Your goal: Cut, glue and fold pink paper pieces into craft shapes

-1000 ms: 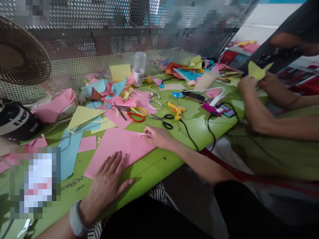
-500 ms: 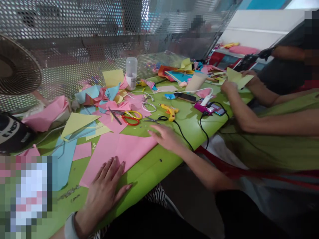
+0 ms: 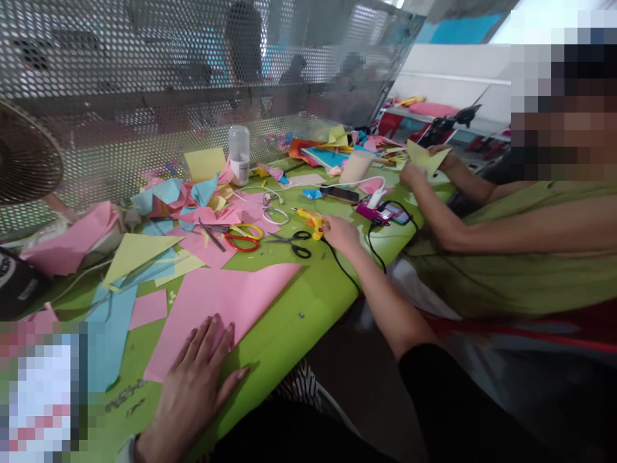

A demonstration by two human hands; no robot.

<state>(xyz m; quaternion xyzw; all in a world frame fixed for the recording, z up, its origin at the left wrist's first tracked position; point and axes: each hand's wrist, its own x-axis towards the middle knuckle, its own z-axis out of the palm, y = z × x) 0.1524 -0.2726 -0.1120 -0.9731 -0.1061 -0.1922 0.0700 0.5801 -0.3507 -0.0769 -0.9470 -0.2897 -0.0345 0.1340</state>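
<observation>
My left hand (image 3: 193, 379) lies flat with fingers spread on the near corner of a large pink paper sheet (image 3: 226, 299) on the green table (image 3: 299, 321). My right hand (image 3: 340, 233) is stretched out to the right. Its fingers curl around the rear of a yellow glue gun (image 3: 311, 220), whose black cable (image 3: 344, 273) runs off the table edge. Black scissors (image 3: 294, 241) lie just left of that hand.
Red-and-yellow scissors (image 3: 243, 236), scraps of pink, blue and yellow paper (image 3: 135, 247), a clear bottle (image 3: 238, 154) and a phone (image 3: 340, 193) crowd the table. A fan (image 3: 24, 154) stands at the left. A co-worker's hands (image 3: 414, 172) fold yellow paper at right.
My right hand left the pink sheet's far corner and moved right, past the black scissors, onto the glue gun. My left hand stayed flat on the sheet. The view swung right.
</observation>
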